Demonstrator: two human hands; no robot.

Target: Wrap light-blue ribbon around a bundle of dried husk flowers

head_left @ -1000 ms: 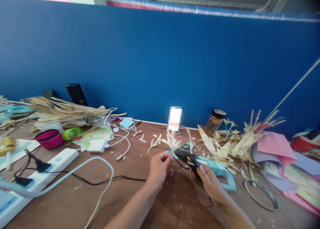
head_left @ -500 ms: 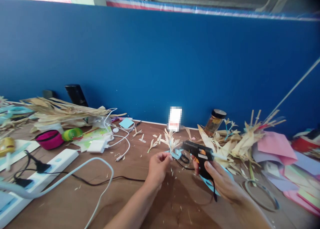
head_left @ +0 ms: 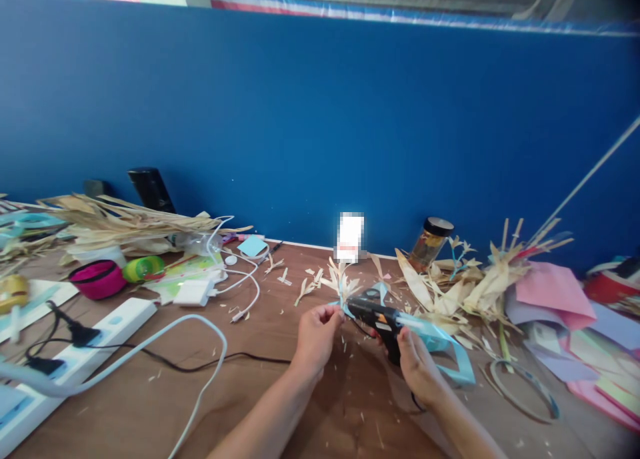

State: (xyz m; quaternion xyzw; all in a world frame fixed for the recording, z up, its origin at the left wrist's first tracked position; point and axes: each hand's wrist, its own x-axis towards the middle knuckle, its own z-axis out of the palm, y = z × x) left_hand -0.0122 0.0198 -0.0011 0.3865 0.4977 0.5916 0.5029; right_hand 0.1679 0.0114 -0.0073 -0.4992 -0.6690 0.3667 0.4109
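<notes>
My left hand (head_left: 316,337) is closed in a pinch on the stem of a pale dried-husk flower (head_left: 341,280), which stands upright above the fingertips. A light blue strip shows at the stem. In my right hand (head_left: 419,371) is a black hot glue gun (head_left: 383,317), its fingers wrapped round the handle. The gun's nozzle points left, right beside the flower's stem; whether they touch I cannot tell. A clear glue stick juts from its back end. Behind and below the gun lies a light blue paper strip (head_left: 463,362), partly hidden.
Dried husks (head_left: 450,292) and a dark-lidded jar (head_left: 430,244) lie right of centre, near coloured papers (head_left: 555,295) and a ring (head_left: 523,392). A power strip (head_left: 107,339), white cables, a white charger (head_left: 193,293) and a pink band (head_left: 97,279) occupy the left. A blue panel (head_left: 300,125) borders the table.
My right hand has brought the glue gun left, its nozzle now close to the flower's stem. More of the blue strip shows at right. My left hand has stayed in place.
</notes>
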